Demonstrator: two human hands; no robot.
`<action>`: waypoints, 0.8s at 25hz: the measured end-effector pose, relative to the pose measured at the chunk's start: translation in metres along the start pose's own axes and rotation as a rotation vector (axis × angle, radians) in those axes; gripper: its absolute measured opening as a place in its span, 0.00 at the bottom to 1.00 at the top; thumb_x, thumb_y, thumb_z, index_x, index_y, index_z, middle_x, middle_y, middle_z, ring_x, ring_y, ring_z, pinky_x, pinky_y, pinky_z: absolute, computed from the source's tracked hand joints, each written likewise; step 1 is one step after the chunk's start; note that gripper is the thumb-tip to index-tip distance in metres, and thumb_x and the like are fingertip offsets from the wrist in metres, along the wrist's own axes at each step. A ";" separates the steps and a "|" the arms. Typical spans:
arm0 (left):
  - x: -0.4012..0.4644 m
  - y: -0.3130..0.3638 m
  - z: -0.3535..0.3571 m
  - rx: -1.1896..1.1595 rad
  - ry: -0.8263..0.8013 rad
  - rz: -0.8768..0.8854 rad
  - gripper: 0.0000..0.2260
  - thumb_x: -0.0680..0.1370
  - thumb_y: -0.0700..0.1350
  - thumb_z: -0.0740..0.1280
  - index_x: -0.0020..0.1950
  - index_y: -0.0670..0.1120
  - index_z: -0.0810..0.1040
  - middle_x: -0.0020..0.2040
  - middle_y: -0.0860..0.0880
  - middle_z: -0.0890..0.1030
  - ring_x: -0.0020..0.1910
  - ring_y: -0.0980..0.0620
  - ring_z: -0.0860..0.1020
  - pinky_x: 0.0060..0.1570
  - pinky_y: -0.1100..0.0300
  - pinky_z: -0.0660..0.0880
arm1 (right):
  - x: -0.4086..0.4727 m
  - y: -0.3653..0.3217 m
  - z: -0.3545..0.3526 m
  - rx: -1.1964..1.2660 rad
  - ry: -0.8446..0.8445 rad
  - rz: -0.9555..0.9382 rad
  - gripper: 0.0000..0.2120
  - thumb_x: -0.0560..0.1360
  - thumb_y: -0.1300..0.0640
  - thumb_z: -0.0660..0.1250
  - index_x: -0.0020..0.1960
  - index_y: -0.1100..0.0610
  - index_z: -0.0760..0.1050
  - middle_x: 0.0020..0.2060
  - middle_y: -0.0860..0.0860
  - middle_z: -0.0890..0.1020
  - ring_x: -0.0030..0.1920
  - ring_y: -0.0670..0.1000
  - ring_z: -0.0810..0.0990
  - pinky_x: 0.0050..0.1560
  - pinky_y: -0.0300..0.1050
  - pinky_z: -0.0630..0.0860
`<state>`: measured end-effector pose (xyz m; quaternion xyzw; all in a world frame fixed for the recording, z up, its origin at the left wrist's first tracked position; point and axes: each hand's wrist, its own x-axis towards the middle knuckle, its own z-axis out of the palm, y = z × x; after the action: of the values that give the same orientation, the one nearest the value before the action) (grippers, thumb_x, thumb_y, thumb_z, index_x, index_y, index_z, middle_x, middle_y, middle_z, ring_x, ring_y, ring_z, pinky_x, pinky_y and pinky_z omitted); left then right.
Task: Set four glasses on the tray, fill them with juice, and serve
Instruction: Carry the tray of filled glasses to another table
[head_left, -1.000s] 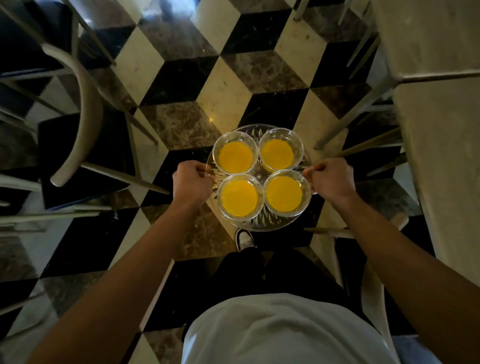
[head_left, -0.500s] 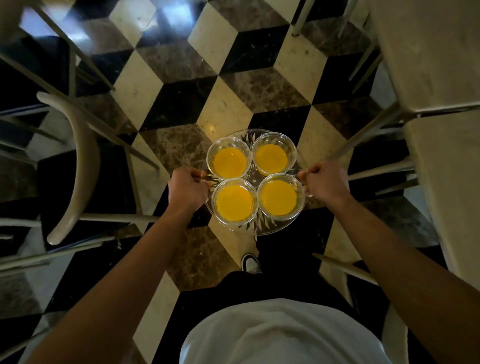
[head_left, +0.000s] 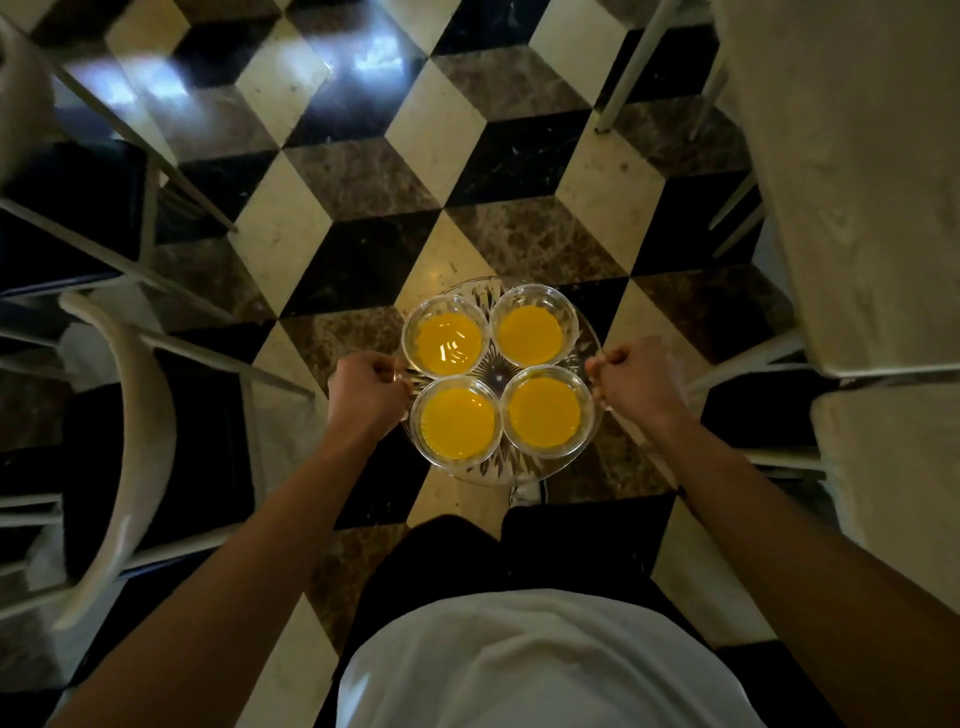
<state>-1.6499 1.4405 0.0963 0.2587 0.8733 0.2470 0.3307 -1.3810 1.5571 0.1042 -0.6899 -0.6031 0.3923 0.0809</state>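
— How far along are you?

— Most of it looks done, I'd say. All four clear round glasses sit on the round cut-glass tray (head_left: 584, 332), two by two, each touching its neighbours: far left glass (head_left: 448, 338), far right glass (head_left: 531, 330), near left glass (head_left: 457, 421), near right glass (head_left: 544, 413). Each holds orange-yellow juice, none to the brim.

— And your hands?

— My left hand (head_left: 366, 392) is curled tight round the tray's left handle, my right hand (head_left: 639, 376) curled round the right one. I carry the tray level in front of me, above the black, cream and brown marble cube-pattern floor (head_left: 363, 182).

— So what's left?

— Only the serving, as I judge it. There's a pale stone-topped table (head_left: 852, 182) on my right and a white curved-back chair (head_left: 130, 441) on my left, with a gap between them. Where the glasses should go, I can't tell from here.

— Any spills?

— None I can see on the tray.
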 end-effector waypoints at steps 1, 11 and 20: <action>0.010 0.009 0.001 0.000 -0.001 0.000 0.03 0.74 0.37 0.77 0.45 0.45 0.86 0.39 0.48 0.86 0.39 0.51 0.86 0.35 0.59 0.79 | 0.011 -0.006 -0.003 -0.019 -0.009 -0.011 0.08 0.77 0.52 0.72 0.41 0.53 0.84 0.34 0.50 0.85 0.37 0.51 0.86 0.41 0.49 0.84; 0.117 0.087 0.003 0.029 -0.042 0.027 0.05 0.74 0.40 0.78 0.49 0.46 0.86 0.42 0.51 0.86 0.41 0.55 0.84 0.41 0.58 0.83 | 0.108 -0.065 -0.018 -0.010 0.028 0.010 0.06 0.77 0.57 0.72 0.43 0.57 0.86 0.36 0.53 0.85 0.37 0.52 0.86 0.38 0.47 0.84; 0.235 0.161 -0.004 0.060 -0.130 0.113 0.09 0.77 0.38 0.77 0.57 0.44 0.85 0.45 0.50 0.85 0.42 0.56 0.84 0.34 0.67 0.77 | 0.186 -0.126 -0.019 0.060 0.096 0.105 0.13 0.78 0.57 0.71 0.35 0.52 0.80 0.29 0.48 0.80 0.32 0.46 0.80 0.27 0.37 0.71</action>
<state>-1.7584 1.7036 0.0903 0.3327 0.8411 0.2220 0.3642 -1.4721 1.7635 0.1085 -0.7358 -0.5496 0.3801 0.1096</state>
